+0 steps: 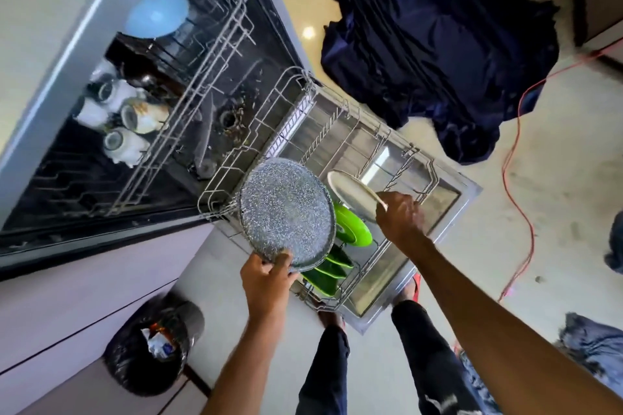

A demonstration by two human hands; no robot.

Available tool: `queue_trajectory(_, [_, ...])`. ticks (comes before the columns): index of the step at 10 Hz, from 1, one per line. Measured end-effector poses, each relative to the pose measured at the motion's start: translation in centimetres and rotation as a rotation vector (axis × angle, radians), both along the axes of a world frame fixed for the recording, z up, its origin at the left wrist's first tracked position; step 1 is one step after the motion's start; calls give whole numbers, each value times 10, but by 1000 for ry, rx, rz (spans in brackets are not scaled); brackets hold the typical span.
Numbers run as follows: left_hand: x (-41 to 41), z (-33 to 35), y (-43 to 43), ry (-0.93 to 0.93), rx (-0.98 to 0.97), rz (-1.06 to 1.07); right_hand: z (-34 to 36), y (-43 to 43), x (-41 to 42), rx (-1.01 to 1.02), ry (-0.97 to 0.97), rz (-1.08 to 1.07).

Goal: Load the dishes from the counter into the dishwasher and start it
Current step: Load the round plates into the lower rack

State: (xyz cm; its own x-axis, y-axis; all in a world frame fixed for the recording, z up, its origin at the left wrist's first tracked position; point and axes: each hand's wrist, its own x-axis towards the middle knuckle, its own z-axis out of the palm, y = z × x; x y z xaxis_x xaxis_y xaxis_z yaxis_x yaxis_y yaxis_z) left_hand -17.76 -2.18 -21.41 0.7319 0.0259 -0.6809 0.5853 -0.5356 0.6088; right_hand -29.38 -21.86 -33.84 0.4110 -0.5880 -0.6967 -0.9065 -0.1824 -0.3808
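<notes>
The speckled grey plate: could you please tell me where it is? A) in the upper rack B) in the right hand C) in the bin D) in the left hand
D: the left hand grips the speckled grey plate by its rim, while the right hand holds a cream plate.

Bright, even light; edges bend.
A glare spot sits on the floor point(308, 32) at 12 o'clock; the blue bowl point(158, 10) at 10 o'clock is blurred.

I find no legible text, brand or number on the dishwasher point(441, 212), and the print on the crumpled wrapper point(158, 344) in the waste bin point(133, 372) is too blurred to read.
</notes>
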Motion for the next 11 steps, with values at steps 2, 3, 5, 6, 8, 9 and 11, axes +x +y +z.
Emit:
queue_trajectory(2, [1,-10,-9,31,-10,38,-25,3,9,-50,8,129])
queue_trajectory(3, [3,-12,-15,43,-14,42,-44,8,4,-118,-34,246])
queue_trajectory(5, [7,-14,-24,58,-42,62,-69,6,3,-14,-35,180])
queue_trajectory(6, [9,-12,-29,71,-55,59,-55,-3,5,81,-45,66])
queue_trajectory(8, [22,-14,-57,228,-283,61,10,-45,17,471,-454,-370])
queue_trajectory(9, [24,-31,-86,334,-374,-22,18,-70,19,732,-601,-570])
queue_trajectory(11, [23,-86,-117,91,6,-555,20,-121,21,59,-663,-509])
